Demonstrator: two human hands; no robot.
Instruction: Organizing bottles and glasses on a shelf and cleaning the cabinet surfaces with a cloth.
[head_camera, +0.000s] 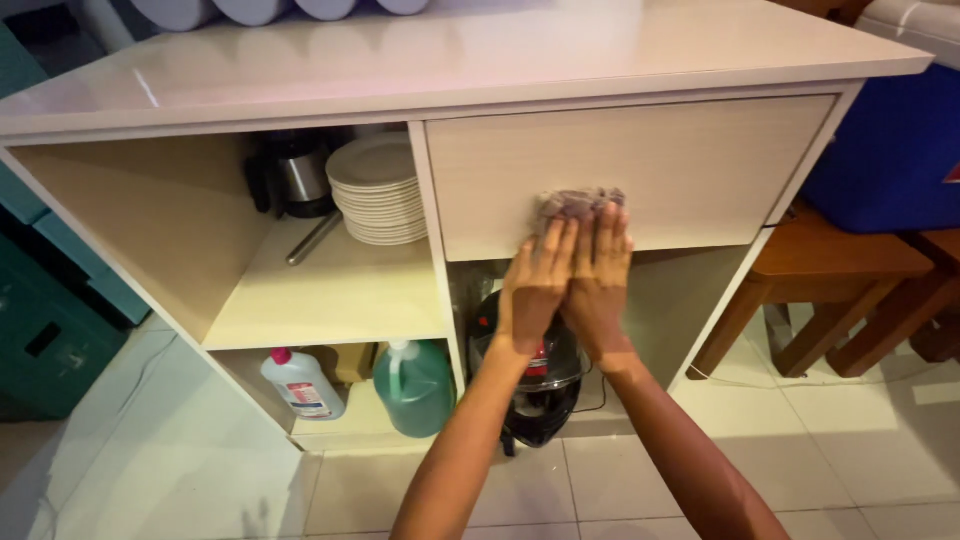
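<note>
A crumpled pinkish-grey cloth (578, 203) is pressed flat against the pale wooden drawer front (680, 165) of a cream cabinet. My left hand (533, 287) and my right hand (597, 275) lie side by side, fingers together and pointing up, with the fingertips on the cloth. Both hands hold the cloth against the drawer near its lower edge. Both forearms reach up from the bottom of the view.
The cabinet's open left shelf holds a stack of white plates (380, 190) and a metal kettle (298, 175). Below stand a white bottle (303, 386) and a green jug (414, 386). A black appliance (540, 395) sits under the drawer. Wooden stools (840, 290) and a blue cooler (895, 150) are at right.
</note>
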